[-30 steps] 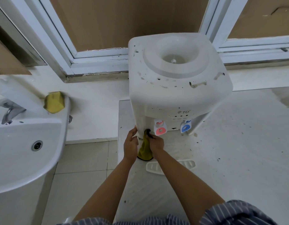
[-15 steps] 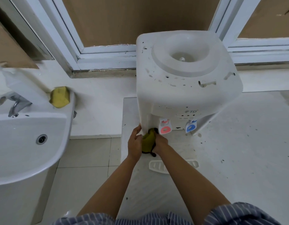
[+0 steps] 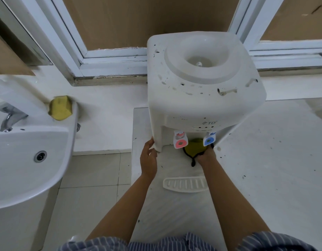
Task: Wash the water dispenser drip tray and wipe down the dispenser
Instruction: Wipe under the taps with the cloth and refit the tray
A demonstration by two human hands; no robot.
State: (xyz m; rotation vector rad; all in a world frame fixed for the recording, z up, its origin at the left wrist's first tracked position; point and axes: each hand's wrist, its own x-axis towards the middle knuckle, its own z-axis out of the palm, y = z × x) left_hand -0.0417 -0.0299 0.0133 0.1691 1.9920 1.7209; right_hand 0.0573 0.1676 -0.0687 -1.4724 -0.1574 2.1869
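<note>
Right hand has its fingers curled around a yellow-green cloth with dark trim, pushing it into the recess under the taps, so the fingertips are mostly hidden in there. Left hand is loose, fingers fairly straight and a bit apart, with the tips touching the lower left front corner of the water dispenser.

Counting stuff: one dispenser, white and speckled with dark spots, sitting on a pale counter. Two taps, one red tap and one blue tap, with the cloth between them. One drip tray, slotted and white, lying out on the counter in front of the dispenser, near the right forearm. One sink off to the left, one faucet, and one yellow sponge on its rim.
</note>
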